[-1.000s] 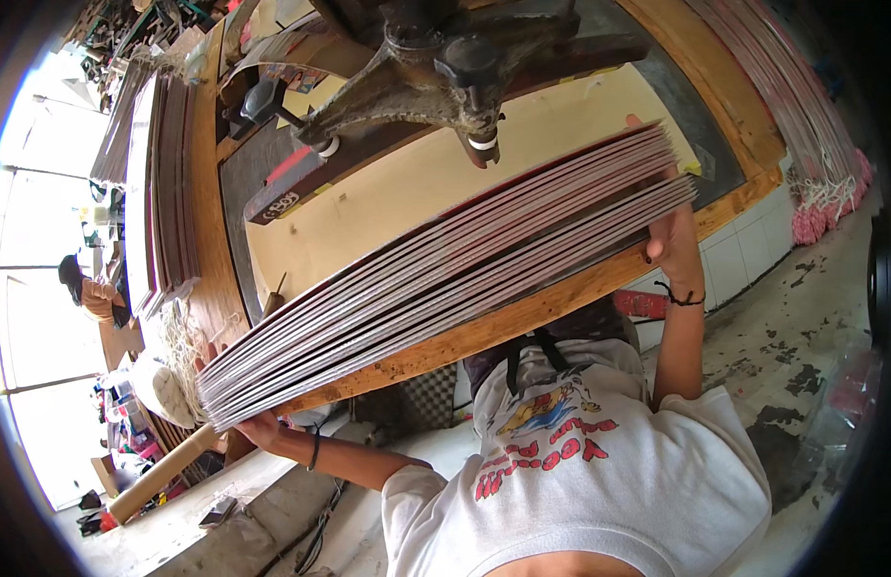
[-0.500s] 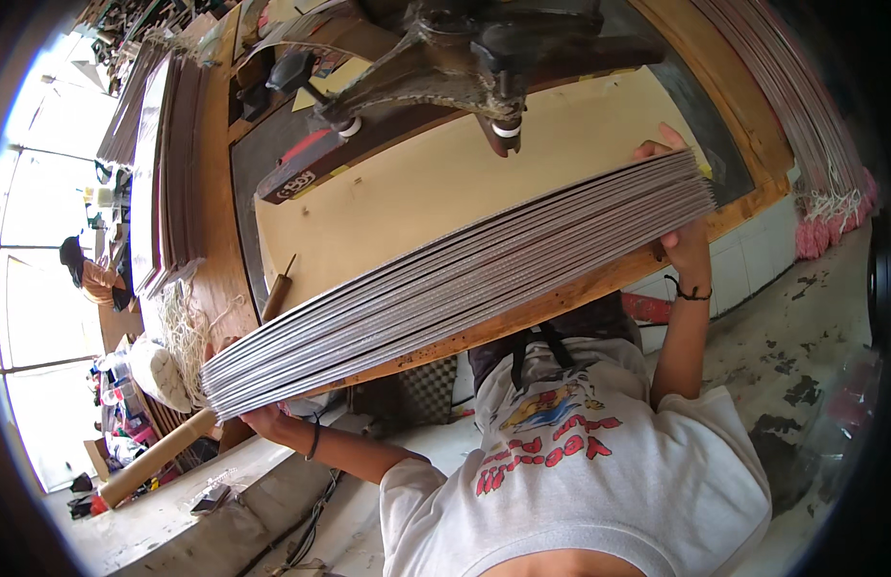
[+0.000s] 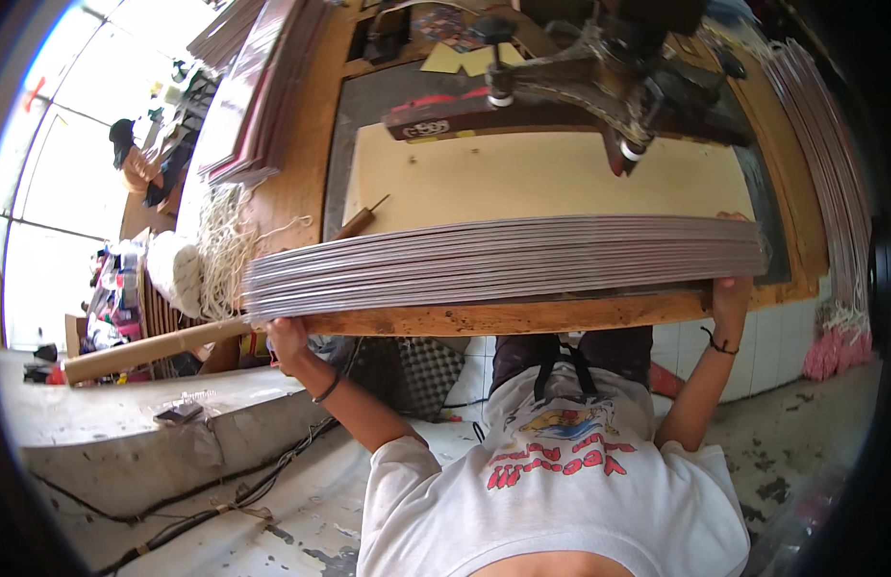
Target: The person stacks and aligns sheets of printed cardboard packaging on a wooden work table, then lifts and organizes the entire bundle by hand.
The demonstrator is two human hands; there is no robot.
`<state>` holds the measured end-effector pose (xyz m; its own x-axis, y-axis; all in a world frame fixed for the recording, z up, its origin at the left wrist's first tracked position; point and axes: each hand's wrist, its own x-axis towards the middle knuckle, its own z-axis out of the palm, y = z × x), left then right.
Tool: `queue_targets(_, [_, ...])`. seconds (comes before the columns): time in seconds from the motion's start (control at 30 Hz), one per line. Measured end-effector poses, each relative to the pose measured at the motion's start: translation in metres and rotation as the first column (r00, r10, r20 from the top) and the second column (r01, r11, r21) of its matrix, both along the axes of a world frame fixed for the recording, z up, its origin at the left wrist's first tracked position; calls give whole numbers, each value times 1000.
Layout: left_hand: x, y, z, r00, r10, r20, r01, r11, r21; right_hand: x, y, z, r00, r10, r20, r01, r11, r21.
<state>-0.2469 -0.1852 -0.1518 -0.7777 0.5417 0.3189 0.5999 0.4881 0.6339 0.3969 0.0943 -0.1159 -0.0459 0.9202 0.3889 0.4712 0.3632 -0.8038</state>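
Note:
A long stack of thin sheets (image 3: 513, 262), edges toward me and greyish with darker gaps between layers, spans the front of the wooden table. My left hand (image 3: 288, 340) is closed on its left end from beneath. At the other end my right hand (image 3: 732, 290) grips the stack, a fingertip showing over the top edge and the rest below. Behind the stack lies a flat cream board (image 3: 551, 173). An awl (image 3: 359, 223) with a wooden handle rests at that board's left side, its lower part hidden by the stack.
A dark metal clamp-like frame (image 3: 599, 82) with knobs stands over the board, beside a dark red-and-black bar (image 3: 445, 117). Corded stacks (image 3: 258, 96) and loose white string (image 3: 229, 240) lie left. More corded sheets (image 3: 820, 144) hang right. A cardboard tube (image 3: 157, 351) juts out lower left.
The stack has gone from a steep slant to nearly level across the picture. Its right end sits lower and its left end higher. The whole view has turned along with it.

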Motion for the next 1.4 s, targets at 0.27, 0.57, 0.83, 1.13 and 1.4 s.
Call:
queue_targets(0.27, [111, 46, 36, 780, -582, 227, 386, 735, 557, 105, 13, -9, 978, 25, -206, -13, 998, 63])
queue_targets(0.57, [153, 89, 79, 642, -729, 238, 402, 584, 705, 65, 9, 27, 809, 155, -567, -168, 985, 30])
queue_targets(0.83, [147, 86, 76, 697, -652, 298, 460, 725, 512, 139, 18, -20, 722, 5, -692, -95, 991, -92])
queue_targets(1.13, [184, 113, 85, 780, -579, 237, 190, 580, 793, 229, 34, -25, 464, 366, -806, -392, 901, 184])
queue_targets(1.4, [207, 134, 74, 645, -684, 341, 179, 569, 802, 177, 53, 2, 154, 592, -791, -618, 682, 391])
